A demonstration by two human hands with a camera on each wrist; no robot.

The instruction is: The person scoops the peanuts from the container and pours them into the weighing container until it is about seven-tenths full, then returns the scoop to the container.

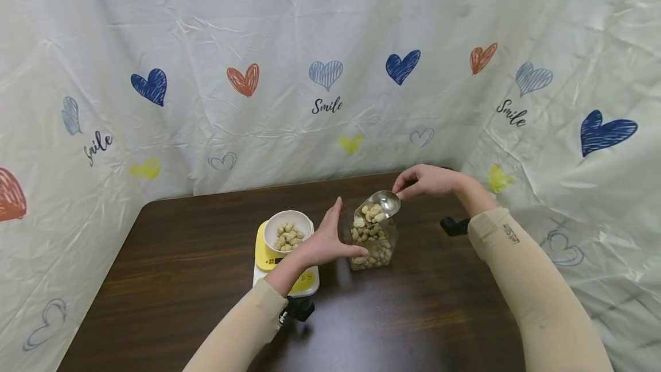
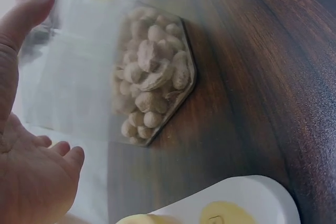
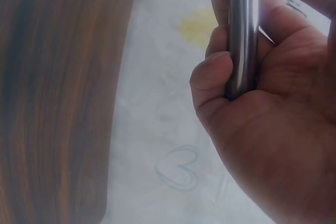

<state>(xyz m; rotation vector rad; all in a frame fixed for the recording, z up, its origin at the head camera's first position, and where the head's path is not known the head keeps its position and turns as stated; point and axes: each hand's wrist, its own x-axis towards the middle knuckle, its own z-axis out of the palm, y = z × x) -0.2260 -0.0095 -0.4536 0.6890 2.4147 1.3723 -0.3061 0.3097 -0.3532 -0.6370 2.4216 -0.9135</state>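
In the head view my right hand [image 1: 432, 181] grips a metal scoop [image 1: 391, 202] with several unshelled peanuts [image 1: 373, 213] in it, over the mouth of a clear container. The right wrist view shows fingers curled round the scoop's handle [image 3: 242, 40]. My left hand [image 1: 325, 241] is spread beside the clear container [image 1: 393, 240], thumb at its near side and fingers toward its left. In the left wrist view the thumb lies at the container's upper edge; the other fingers look apart from it. Peanuts [image 2: 152, 72] fill the container's lower part.
Left of the container, a white bowl [image 1: 268, 234] with peanuts stands on a yellow and white kitchen scale [image 1: 262, 263], partly behind my left forearm. Everything stands on a dark wooden table [image 1: 181, 257]. A white curtain [image 1: 279, 27] printed with hearts closes off the back and sides.
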